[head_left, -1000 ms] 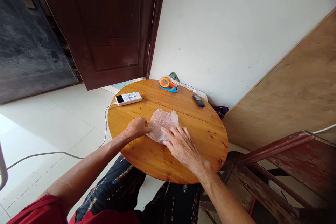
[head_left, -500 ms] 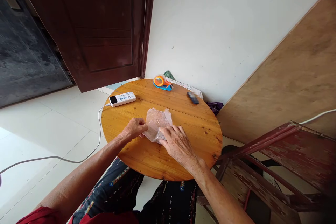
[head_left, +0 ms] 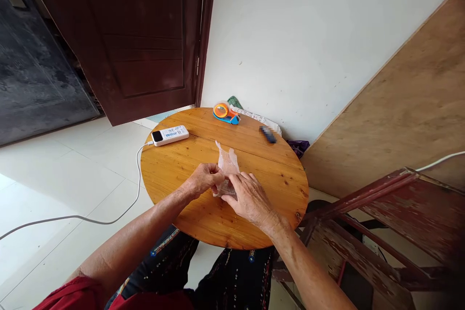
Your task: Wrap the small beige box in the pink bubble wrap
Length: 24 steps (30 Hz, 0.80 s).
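Note:
A sheet of clear bubble wrap point(head_left: 227, 160) stands up on edge at the middle of the round wooden table point(head_left: 174, 169). My left hand point(head_left: 203, 179) is closed on its lower left edge. My right hand point(head_left: 249, 196) pinches its lower right part against a small item wrapped inside, which is mostly hidden by my fingers.
A white power bank point(head_left: 170, 135) with a white cable lies at the table's left. An orange and blue tape dispenser point(head_left: 225, 113) and a small dark object point(head_left: 268, 134) sit at the far side. A worn red wooden chair point(head_left: 381, 218) stands to the right, a dark door point(head_left: 138, 38) behind.
The bubble wrap lay flat under both hands a second ago. Both hands have drawn together and lifted its far end upright, folding it around the small item.

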Each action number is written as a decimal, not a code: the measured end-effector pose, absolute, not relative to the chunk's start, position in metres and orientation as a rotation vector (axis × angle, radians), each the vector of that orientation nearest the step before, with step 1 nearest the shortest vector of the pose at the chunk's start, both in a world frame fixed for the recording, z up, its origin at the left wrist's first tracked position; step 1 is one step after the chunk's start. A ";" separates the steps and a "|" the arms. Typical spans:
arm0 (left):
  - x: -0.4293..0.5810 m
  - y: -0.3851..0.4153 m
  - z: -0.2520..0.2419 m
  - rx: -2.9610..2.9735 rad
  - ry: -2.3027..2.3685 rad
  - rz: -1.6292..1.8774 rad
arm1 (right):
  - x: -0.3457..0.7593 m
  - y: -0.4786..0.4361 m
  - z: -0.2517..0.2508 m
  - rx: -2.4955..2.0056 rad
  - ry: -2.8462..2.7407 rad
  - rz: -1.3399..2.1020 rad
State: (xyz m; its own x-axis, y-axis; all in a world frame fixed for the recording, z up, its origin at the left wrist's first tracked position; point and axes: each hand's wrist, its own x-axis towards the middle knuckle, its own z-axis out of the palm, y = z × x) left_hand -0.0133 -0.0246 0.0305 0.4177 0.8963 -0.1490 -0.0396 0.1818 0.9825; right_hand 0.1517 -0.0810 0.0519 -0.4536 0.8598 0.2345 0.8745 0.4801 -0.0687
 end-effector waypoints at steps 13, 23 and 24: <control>-0.017 -0.034 0.047 1.998 0.968 0.542 | 0.177 -0.094 0.048 -1.543 -2.234 0.098; -0.005 -0.040 0.047 2.511 1.042 0.374 | 0.199 -0.093 0.023 -1.870 -1.783 0.323; -0.006 -0.040 0.047 2.519 1.031 0.361 | 0.200 -0.092 0.019 -1.903 -1.720 0.373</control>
State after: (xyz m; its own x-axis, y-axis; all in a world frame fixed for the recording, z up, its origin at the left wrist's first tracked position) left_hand -0.0056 -0.0396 0.0470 0.6956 0.7131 0.0872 0.6117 -0.6516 0.4486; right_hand 0.2003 -0.0925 0.0192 0.1456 0.9778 0.1505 0.8277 -0.0370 -0.5600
